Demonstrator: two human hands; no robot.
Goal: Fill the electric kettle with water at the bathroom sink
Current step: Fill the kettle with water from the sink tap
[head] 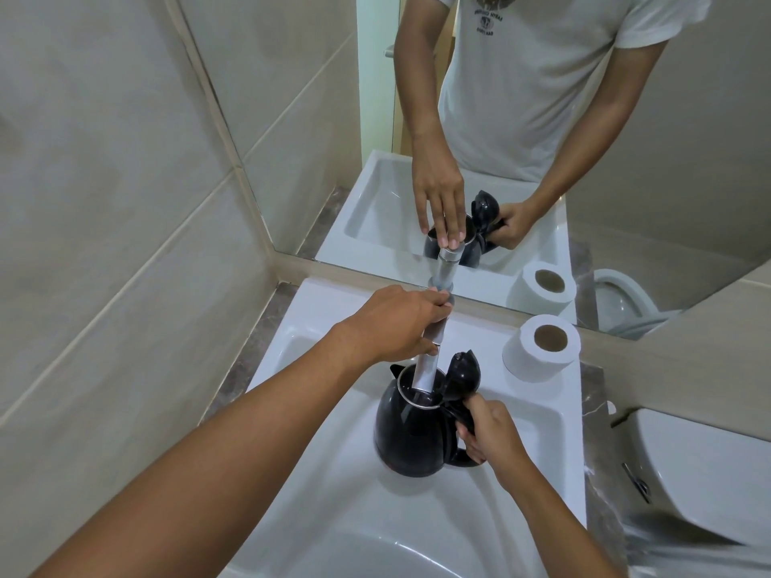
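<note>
Filling: kettle (413, 431) is held under the tap (429, 360), lid up.
Right hand (490, 431): handle is gripped, steadily.
Left hand (396, 327): tap is grasped; flow possibly unseen.

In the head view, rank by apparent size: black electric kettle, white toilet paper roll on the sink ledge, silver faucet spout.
1. Black electric kettle.
2. White toilet paper roll.
3. Silver faucet spout, partly hidden by the left hand.

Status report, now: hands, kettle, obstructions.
Left hand on the faucet. Right hand gripping the kettle handle, lid open, spout under faucet. Water flow not visible. Nothing blocking.
</note>
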